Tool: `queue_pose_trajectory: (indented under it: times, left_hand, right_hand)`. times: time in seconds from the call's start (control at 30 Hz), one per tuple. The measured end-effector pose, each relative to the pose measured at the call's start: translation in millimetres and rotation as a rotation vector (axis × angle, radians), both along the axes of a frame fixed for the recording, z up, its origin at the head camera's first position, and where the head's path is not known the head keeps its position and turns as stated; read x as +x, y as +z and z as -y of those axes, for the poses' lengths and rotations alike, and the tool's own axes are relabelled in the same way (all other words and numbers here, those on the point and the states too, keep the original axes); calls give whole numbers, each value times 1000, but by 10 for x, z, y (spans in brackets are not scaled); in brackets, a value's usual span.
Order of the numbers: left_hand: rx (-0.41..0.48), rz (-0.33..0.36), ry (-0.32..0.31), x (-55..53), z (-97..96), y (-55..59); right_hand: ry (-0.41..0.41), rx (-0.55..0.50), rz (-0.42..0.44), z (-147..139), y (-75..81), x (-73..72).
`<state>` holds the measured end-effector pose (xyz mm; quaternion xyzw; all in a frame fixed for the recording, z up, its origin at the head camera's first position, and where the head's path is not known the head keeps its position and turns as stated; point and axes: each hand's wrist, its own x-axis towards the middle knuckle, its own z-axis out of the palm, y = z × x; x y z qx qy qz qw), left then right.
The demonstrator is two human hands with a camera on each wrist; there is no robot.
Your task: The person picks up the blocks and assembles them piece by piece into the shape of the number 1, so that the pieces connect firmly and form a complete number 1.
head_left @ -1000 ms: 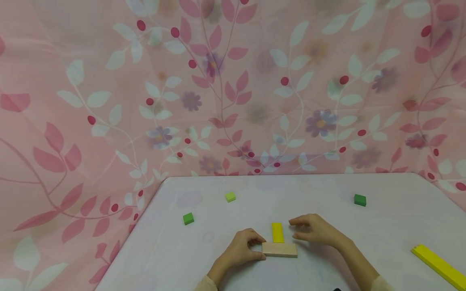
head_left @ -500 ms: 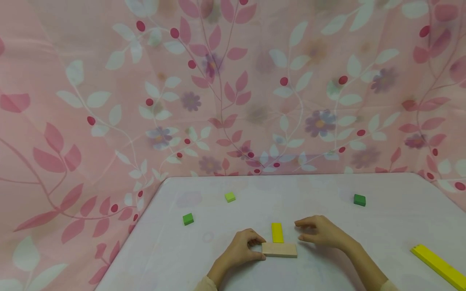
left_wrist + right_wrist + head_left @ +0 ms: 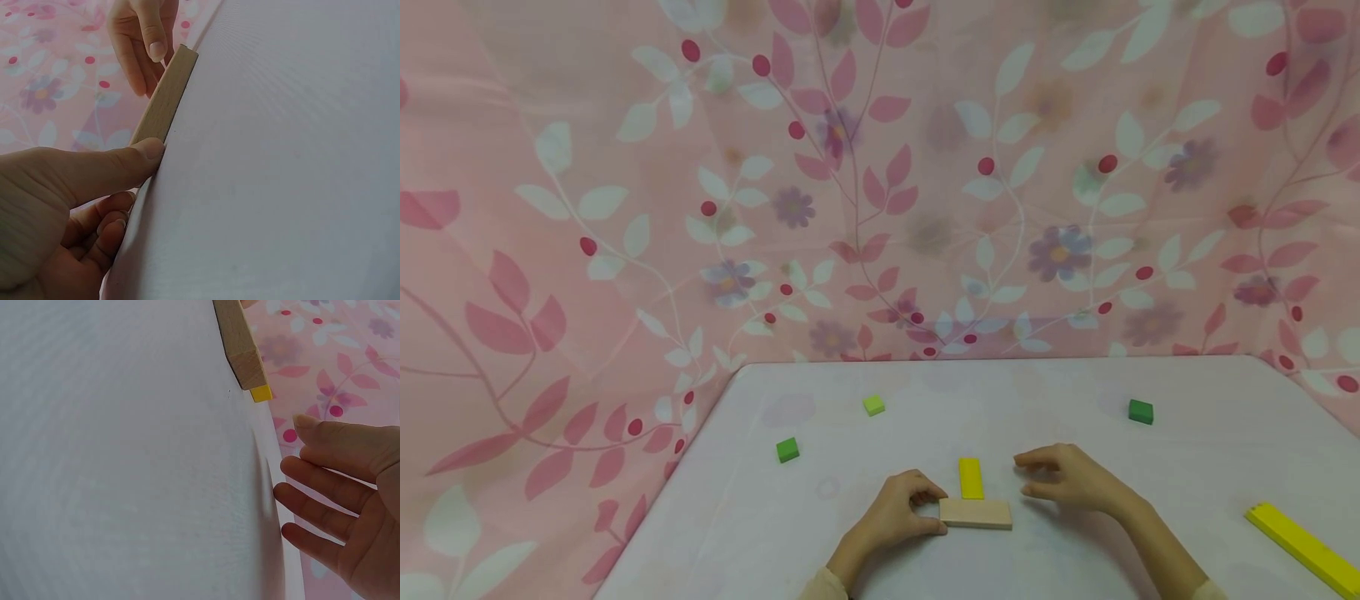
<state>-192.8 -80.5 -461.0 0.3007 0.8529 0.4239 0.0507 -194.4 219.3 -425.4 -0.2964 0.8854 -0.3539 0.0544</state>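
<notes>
The light-brown rectangular wooden block [image 3: 975, 514] lies on the white, faintly patterned surface [image 3: 1000, 400], in the near central area, with its long sides running left to right in the head view. The left hand [image 3: 897, 512] pinches the left end of this block: thumb on the near side, fingers curled at the far side. Wood grain is visible in both wrist views.

The flat, bright-yellow rectangular block [image 3: 971, 478] lies directly behind the wooden block and points away from the person, so that the two form an inverted T. The wooden block hides the joint; actual contact cannot be confirmed.

The right hand [image 3: 1075, 481] is positioned to the right of both blocks, apart from them. Its thumb and fingers are parted, with a moderate gap between them. Pale sleeves [image 3: 824, 586] show at the lower edge of the head view.

Outlying parts on the surface are as follows: a mid-green square block [image 3: 787, 450], far left; a lime-green square block [image 3: 874, 406], left rear; a dark-green block [image 3: 1141, 412], right rear; a long yellow bar [image 3: 1303, 546], set diagonally, near right. A pink fabric backdrop [image 3: 880, 208] with printed leaves, berries and flowers stands behind the surface.
</notes>
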Motion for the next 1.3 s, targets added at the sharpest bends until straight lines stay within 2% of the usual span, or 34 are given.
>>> queue_pose_trajectory:
  times: [1.3]
  left_hand:
    - [1,-6,4,2,1,-10]
  right_hand:
    - [-32,0,4,-160,19,68]
